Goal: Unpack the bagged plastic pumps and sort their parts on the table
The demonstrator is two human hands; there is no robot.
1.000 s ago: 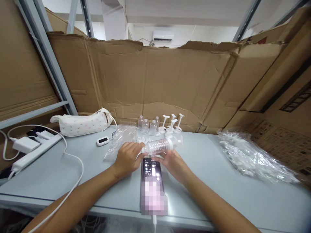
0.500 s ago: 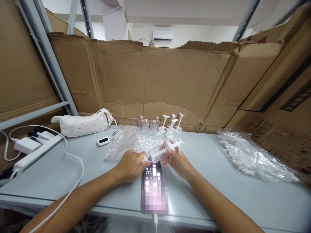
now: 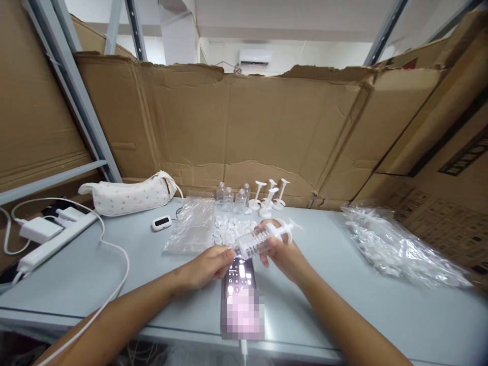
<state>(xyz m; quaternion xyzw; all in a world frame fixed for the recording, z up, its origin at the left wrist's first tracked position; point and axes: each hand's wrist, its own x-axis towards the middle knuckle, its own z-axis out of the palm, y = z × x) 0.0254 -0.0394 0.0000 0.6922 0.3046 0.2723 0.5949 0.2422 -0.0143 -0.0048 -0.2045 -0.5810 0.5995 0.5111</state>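
Note:
A clear ribbed plastic syringe [image 3: 254, 243] with a white flange and plunger is held tilted above the table, its narrow end pointing left. My right hand [image 3: 282, 250] is wrapped round the flange end, and the plunger handle sticks out to the upper right. At the narrow end my left hand [image 3: 213, 262] is closed in a pinch on a small white cap, mostly hidden by the fingers. Just behind lie several loose white caps [image 3: 229, 227]. Further back stand several clear ribbed barrels [image 3: 239, 201] and, beside them, several upright white plungers [image 3: 266, 203].
A lit phone [image 3: 239, 284] lies below my hands, cabled at the front edge. Left are a clear plastic bag [image 3: 190, 223], a small white device [image 3: 161, 223], a pouch [image 3: 131, 195] and a power strip [image 3: 57, 244]. A filled plastic bag [image 3: 396, 249] lies right. Cardboard [image 3: 229, 122] walls the back.
The syringe and my right hand have shifted slightly right. My left fingers have turned at the narrow end, and the white cap there shows less.

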